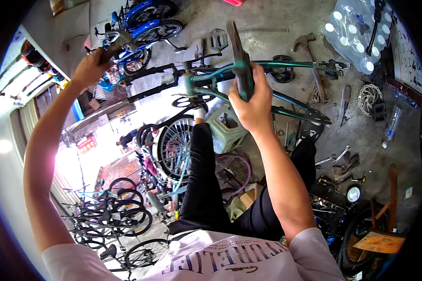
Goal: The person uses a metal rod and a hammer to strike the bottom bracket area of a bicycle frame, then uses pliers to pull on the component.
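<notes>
A green-and-black bicycle frame lies crosswise before me, with a dark fork reaching out to its left. My right hand is closed round the frame's dark upright tube, whose far end looks brownish and worn. Raised at the upper left, my left hand grips what looks like a hammer with a blunt grey head and a dark handle. Motion blurs that tool, and it is apart from the frame. Below the fork end sits a chainring, near a pale green plastic stool.
Another hammer, a screwdriver, a brake disc and wrenches lie on the floor at right. Wrapped bottles stand far right. Blue bicycles occupy the far left, several parked bicycles the near left.
</notes>
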`<control>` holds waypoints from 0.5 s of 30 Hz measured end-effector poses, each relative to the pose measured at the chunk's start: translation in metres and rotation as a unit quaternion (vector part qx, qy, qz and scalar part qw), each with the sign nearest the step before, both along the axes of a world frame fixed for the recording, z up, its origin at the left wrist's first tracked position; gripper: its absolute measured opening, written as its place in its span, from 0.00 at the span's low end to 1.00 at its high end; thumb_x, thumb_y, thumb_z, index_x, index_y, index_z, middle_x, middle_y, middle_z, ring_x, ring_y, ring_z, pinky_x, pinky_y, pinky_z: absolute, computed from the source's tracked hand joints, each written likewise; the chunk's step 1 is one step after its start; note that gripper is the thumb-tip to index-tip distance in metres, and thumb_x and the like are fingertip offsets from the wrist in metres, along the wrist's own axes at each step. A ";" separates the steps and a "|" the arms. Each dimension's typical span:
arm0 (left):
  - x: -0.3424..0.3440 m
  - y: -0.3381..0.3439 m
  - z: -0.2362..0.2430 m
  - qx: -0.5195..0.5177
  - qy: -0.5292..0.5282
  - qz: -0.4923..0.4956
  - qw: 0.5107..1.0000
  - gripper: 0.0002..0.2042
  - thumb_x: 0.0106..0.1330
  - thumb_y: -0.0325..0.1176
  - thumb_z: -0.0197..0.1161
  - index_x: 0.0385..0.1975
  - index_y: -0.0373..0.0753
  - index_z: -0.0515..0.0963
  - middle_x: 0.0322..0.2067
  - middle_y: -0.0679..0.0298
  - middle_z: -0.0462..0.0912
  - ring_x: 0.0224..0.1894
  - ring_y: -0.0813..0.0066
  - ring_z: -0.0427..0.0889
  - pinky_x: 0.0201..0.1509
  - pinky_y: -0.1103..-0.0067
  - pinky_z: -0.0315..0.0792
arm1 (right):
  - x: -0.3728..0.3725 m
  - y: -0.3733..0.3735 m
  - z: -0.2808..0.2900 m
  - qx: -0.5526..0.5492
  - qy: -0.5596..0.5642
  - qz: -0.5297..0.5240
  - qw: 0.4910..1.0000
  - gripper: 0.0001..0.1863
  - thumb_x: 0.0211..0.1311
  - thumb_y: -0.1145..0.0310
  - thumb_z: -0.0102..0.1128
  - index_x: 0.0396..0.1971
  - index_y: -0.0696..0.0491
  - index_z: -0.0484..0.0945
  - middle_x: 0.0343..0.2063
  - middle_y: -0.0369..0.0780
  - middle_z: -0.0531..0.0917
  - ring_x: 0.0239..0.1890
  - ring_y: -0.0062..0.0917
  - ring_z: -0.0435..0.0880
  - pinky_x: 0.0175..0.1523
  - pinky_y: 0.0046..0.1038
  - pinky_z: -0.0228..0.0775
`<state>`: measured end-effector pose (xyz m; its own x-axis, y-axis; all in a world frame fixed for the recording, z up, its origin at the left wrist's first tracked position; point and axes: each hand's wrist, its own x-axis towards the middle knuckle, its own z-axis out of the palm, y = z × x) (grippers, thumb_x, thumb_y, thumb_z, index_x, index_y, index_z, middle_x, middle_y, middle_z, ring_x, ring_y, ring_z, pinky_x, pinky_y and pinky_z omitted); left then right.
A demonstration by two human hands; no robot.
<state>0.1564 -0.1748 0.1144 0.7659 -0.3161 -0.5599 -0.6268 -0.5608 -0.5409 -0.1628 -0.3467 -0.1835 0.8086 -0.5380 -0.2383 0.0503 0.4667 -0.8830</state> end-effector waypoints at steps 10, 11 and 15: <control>-0.099 0.035 0.040 -0.034 0.100 0.061 0.992 0.17 0.64 0.35 0.70 0.45 0.34 0.73 0.32 0.44 0.79 0.36 0.41 0.79 0.40 0.58 0.71 | -0.046 -0.001 -0.002 -0.066 0.007 0.024 0.998 0.28 0.51 0.74 0.68 0.56 0.57 0.75 0.41 0.47 0.85 0.41 0.40 0.87 0.43 0.33 0.79; -0.105 0.041 0.042 -0.031 0.100 0.090 0.990 0.17 0.64 0.36 0.70 0.45 0.34 0.73 0.32 0.43 0.79 0.37 0.40 0.79 0.40 0.58 0.71 | -0.047 -0.003 0.000 -0.099 -0.005 0.032 0.995 0.28 0.52 0.74 0.69 0.56 0.57 0.76 0.42 0.46 0.84 0.41 0.36 0.87 0.41 0.30 0.80; -0.115 0.062 0.038 -0.038 0.132 0.142 0.980 0.21 0.64 0.41 0.71 0.50 0.35 0.73 0.36 0.43 0.83 0.40 0.38 0.82 0.44 0.55 0.72 | -0.045 0.005 0.007 -0.131 0.010 0.047 0.990 0.30 0.50 0.75 0.73 0.57 0.55 0.76 0.44 0.43 0.84 0.38 0.31 0.88 0.35 0.25 0.78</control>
